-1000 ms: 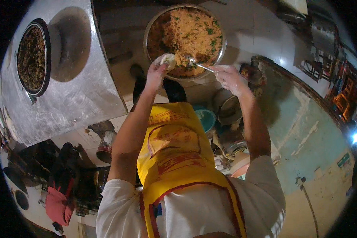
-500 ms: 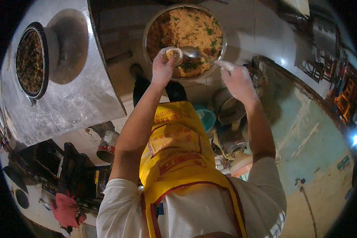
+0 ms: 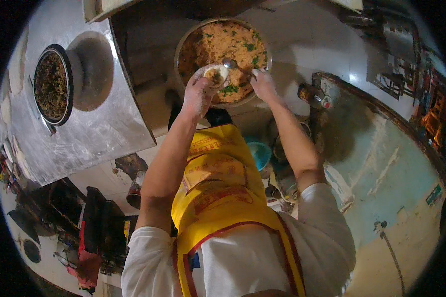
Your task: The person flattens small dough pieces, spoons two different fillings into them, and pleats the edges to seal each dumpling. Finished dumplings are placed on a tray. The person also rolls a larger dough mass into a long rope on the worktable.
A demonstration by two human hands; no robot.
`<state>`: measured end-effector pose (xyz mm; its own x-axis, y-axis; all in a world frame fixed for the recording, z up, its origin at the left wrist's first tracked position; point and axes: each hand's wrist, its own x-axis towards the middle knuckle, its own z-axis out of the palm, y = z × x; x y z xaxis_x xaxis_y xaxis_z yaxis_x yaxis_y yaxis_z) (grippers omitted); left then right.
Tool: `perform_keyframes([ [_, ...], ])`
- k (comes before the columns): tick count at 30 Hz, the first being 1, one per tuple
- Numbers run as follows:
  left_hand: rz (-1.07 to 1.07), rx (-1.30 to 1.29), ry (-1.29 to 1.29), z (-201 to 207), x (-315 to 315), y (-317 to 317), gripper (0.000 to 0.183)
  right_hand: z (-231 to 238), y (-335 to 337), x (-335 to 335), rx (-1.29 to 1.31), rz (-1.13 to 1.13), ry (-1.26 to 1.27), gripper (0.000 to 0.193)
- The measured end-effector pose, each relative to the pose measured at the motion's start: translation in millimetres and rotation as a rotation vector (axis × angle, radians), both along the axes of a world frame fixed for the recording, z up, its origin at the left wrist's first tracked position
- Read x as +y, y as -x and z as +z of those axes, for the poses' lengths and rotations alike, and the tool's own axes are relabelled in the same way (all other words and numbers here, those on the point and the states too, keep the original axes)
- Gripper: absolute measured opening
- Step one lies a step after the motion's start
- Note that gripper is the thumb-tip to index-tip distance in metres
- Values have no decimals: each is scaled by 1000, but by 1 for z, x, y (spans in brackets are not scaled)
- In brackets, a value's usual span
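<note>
My left hand (image 3: 195,96), dusted with white flour, holds a round white dough wrapper (image 3: 222,71) with a dab of filling in its middle. Its fingers curl around the wrapper at the near edge of a large metal basin (image 3: 177,52). Orange-brown filling with green bits (image 3: 223,39) lies in the basin. My right hand (image 3: 264,85) is closed on the handle of a metal spoon (image 3: 229,63) at the basin's right side. The spoon's bowl is just beyond the wrapper, over the filling; whether it touches the filling I cannot tell.
On the left, a metal-topped table (image 3: 96,131) bears a dark-rimmed bowl of brownish-green filling (image 3: 52,89). A teal basin (image 3: 258,154) sits low beside my yellow apron (image 3: 218,173). At right is a pale green, dark-edged surface (image 3: 366,158), with a jar (image 3: 309,93) near its corner.
My right hand has moved left and inward with the spoon, closer to my left hand. The left hand still holds the filled wrapper. The whole view has shifted slightly.
</note>
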<state>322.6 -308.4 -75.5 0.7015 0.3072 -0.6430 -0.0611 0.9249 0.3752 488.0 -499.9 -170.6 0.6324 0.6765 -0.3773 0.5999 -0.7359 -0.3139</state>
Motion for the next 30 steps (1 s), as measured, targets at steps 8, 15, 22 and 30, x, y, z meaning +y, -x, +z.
perform_keyframes([
  [8,-187,100,-266,63,-10,-6,33,137,14,55,1109,-585,-631,33],
  [15,-294,48,-484,120,-13,6,33,201,18,61,810,-300,-506,19],
  [22,-296,79,-544,147,-11,22,32,244,32,70,707,-175,-472,13],
  [30,-342,-64,-471,169,18,27,34,275,39,87,844,-352,-551,12],
])
